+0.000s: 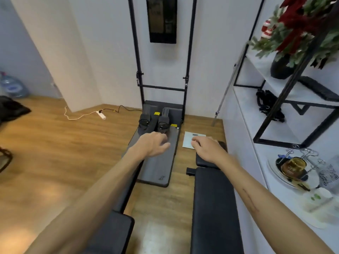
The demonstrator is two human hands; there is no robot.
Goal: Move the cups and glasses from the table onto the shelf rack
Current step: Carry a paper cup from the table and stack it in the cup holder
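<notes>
Both my arms reach forward over the floor, holding nothing. My left hand point(155, 144) hovers above a grey exercise mat with fingers loosely curled and apart. My right hand point(206, 146) hangs over the end of a black bench, fingers bent down and apart. On the white counter point(286, 197) at the right, an amber glass point(293, 166) sits upside down on a clear tray point(275, 171) beside a wire cup holder point(310, 156). A clear patterned glass point(329, 176) and a pale cup point(318, 197) stand near it. The black-framed shelf rack point(286, 92) rises above the counter.
A black vase with red and green foliage point(300, 33) stands on the rack, with a black strap bundle point(269, 105) below. A padded black bench point(214, 208) and grey exercise machine point(159, 153) fill the floor ahead. A scale point(189, 140), power strip point(101, 115) and water jug point(13, 86) lie around.
</notes>
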